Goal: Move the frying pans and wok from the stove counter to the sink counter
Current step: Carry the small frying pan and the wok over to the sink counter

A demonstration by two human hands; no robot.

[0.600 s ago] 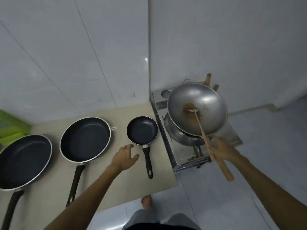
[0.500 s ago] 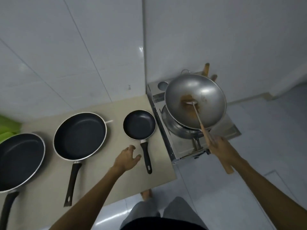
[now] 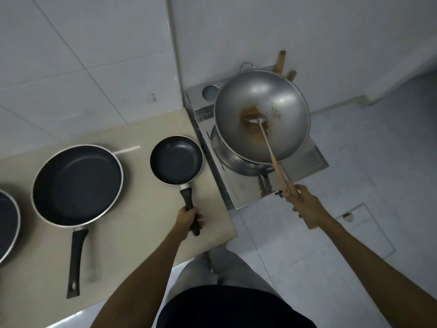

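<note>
A steel wok [image 3: 281, 107] with a brown stain and a metal spatula [image 3: 259, 125] in it hangs tilted above the stove [image 3: 246, 185]. My right hand [image 3: 307, 207] grips its wooden handle together with the spatula's. A small black frying pan [image 3: 176, 159] rests on the beige counter [image 3: 142, 233], and my left hand [image 3: 189, 220] is closed around its black handle. A medium black pan [image 3: 76, 183] lies to its left. The rim of a third, larger pan [image 3: 8, 221] shows at the left edge.
White tiled walls rise behind the counter and stove. A round burner ring [image 3: 236, 162] sits under the wok. Wooden handles [image 3: 281, 60] lean in the corner behind the stove. Tiled floor with a hatch [image 3: 369, 228] lies to the right.
My left hand has moved onto the small pan's handle and closed around it. The right hand still holds the wok lifted above the burner.
</note>
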